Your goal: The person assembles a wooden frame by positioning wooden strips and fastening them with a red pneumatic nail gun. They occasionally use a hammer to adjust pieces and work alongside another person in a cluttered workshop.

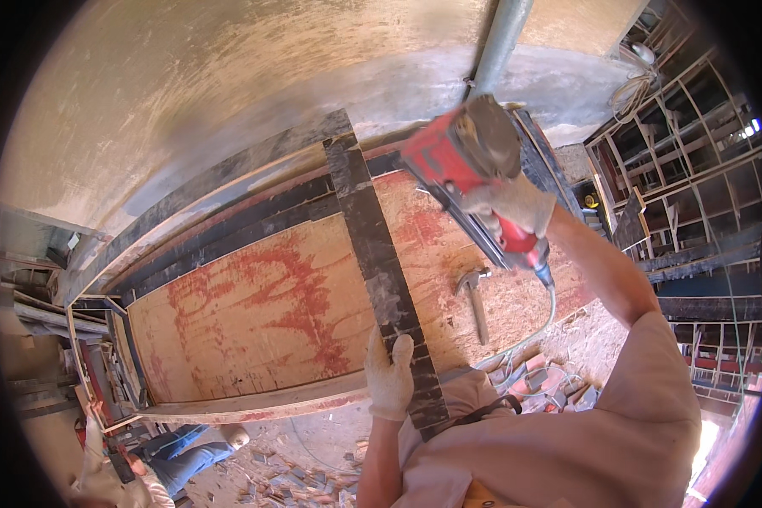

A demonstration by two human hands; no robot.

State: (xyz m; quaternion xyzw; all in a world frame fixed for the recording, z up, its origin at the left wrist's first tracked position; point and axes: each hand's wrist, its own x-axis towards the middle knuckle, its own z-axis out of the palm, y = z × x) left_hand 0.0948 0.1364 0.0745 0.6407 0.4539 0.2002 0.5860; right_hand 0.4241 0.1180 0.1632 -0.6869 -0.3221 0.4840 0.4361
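Observation:
My right hand (516,207), in a pale work glove, is closed round the handle of a red nail gun (444,157). The nail gun is raised over the bench, right of a long dark board (368,224), with its air hose (553,309) trailing down. The board lies across the bench, one end close to my body and the other toward the wall. My gloved left hand (389,377) grips the board's left edge near its close end, thumb on top and most fingers hidden. A hammer (476,309) with a wooden handle rests on the bench right of the board.
The plywood benchtop (245,313) has red stains and a raised wooden edge. A grey pipe (501,46) stands against the wall behind. Wood scraps (305,483) litter the floor. Another person in jeans (186,457) is at lower left. Framed panels (677,161) stand at the right.

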